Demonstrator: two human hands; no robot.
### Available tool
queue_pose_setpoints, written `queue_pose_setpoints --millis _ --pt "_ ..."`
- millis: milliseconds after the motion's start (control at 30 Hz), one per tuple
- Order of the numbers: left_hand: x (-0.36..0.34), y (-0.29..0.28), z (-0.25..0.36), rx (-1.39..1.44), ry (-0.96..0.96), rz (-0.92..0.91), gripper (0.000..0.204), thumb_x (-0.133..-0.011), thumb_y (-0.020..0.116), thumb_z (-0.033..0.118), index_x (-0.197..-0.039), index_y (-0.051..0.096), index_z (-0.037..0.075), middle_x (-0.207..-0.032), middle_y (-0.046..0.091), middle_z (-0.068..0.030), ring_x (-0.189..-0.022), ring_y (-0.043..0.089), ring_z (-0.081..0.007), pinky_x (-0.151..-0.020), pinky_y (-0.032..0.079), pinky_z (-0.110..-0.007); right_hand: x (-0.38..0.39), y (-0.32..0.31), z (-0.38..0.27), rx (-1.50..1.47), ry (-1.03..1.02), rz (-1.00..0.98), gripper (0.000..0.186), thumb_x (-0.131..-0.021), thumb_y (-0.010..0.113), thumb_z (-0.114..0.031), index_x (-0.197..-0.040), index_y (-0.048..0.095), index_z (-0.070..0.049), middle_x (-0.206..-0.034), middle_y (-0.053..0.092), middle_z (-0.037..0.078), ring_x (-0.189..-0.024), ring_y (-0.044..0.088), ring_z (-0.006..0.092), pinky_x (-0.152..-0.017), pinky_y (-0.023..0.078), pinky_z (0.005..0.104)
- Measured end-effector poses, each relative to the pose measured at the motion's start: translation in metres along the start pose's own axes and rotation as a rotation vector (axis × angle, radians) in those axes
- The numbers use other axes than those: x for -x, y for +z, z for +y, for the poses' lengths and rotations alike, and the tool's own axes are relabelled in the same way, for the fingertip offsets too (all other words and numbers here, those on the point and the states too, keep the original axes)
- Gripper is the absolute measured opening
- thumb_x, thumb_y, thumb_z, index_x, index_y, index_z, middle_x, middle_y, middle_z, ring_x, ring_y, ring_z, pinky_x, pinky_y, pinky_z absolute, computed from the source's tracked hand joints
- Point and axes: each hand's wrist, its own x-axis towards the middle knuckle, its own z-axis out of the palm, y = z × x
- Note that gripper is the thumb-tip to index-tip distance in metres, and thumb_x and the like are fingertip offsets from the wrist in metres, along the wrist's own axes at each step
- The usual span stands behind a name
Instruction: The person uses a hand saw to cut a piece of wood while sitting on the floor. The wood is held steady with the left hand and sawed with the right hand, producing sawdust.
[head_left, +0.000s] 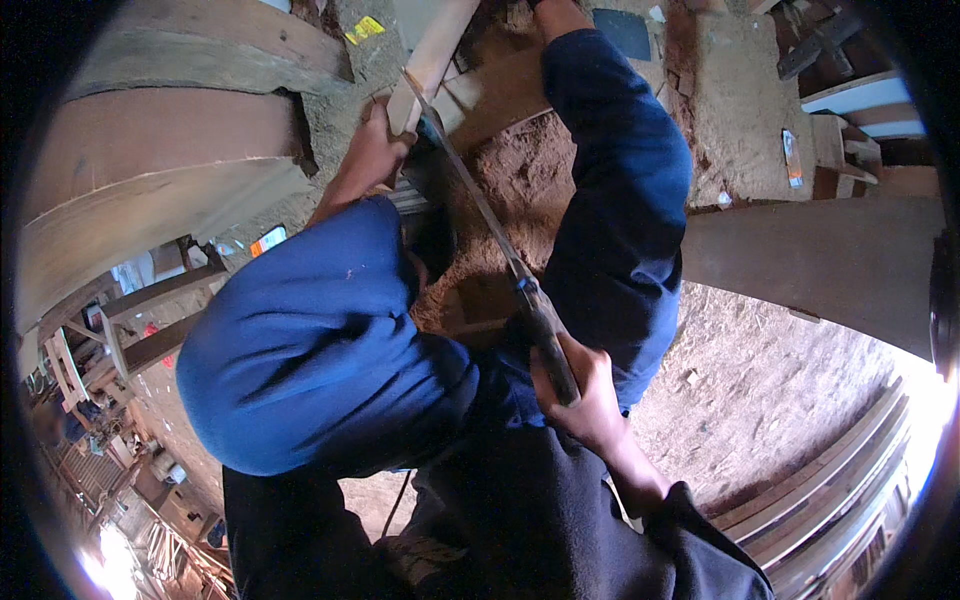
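Observation:
My right hand (585, 390) is closed round the dark straight handle of a long, narrow-bladed tool, which looks like a hand saw (478, 195) seen nearly on edge. Its blade slants up and left between my knees, and the tip lies across a pale strip of wood (432, 65). At the near end of that strip, my left hand (376, 150) grips the wood from the left side, its fingers partly hidden. The left forearm passes beyond my bent left knee. Whether the blade has cut into the wood cannot be made out.
My legs in blue trousers (320, 330) frame the work. Sawdust (525, 175) covers the ground between them. Thick boards (170, 140) lie at the left, and another wide board (820, 260) at the right. Long planks (820, 500) are stacked lower right; a yellow scrap (365, 29) lies far off.

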Motion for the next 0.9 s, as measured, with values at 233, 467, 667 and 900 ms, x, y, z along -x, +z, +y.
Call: queue_pose_setpoints --millis 233,467,667,900 --pt "-0.007 0.002 -0.034 0.177 0.004 -0.019 0.064 -0.083 0.071 0.017 -0.137 0.041 0.002 -0.123 0.057 -0.0279 -0.118 0.056 -0.0425 -0.097 0.046 -0.045 -0.067 0.015 0.005 0.054 -0.167 0.025 0.008 -0.082 0.063 -0.005 -0.082 0.059 0.003 -0.060 0.053 0.018 -0.053 0.051 0.0159 -0.053 0.044 0.0361" --pt "-0.001 -0.005 -0.014 0.025 -0.021 -0.031 0.063 -0.083 0.071 0.017 -0.136 0.041 0.001 -0.126 0.054 -0.0281 -0.119 0.055 -0.0432 -0.097 0.045 -0.046 0.011 -0.008 0.007 -0.026 0.042 -0.008 0.007 -0.088 0.061 -0.004 -0.086 0.062 0.003 -0.059 0.053 0.009 -0.058 0.050 0.0059 -0.051 0.042 0.0288" --pt "-0.002 -0.004 -0.022 0.096 0.037 0.017 0.065 -0.081 0.071 0.017 -0.137 0.041 0.000 -0.127 0.054 -0.0291 -0.118 0.055 -0.0431 -0.098 0.045 -0.045 -0.066 0.014 0.012 -0.027 -0.118 -0.029 0.009 -0.087 0.062 -0.005 -0.084 0.059 0.003 -0.061 0.053 0.013 -0.059 0.051 0.0098 -0.054 0.043 0.0311" --pt "-0.001 -0.008 -0.013 -0.015 -0.048 0.002 0.062 -0.082 0.071 0.022 -0.133 0.044 0.001 -0.125 0.056 -0.0302 -0.116 0.057 -0.0453 -0.097 0.046 -0.047 0.004 -0.015 0.019 -0.040 0.023 -0.132 0.010 -0.087 0.062 -0.006 -0.093 0.064 0.002 -0.063 0.059 0.011 -0.057 0.056 0.0094 -0.053 0.044 0.0295"
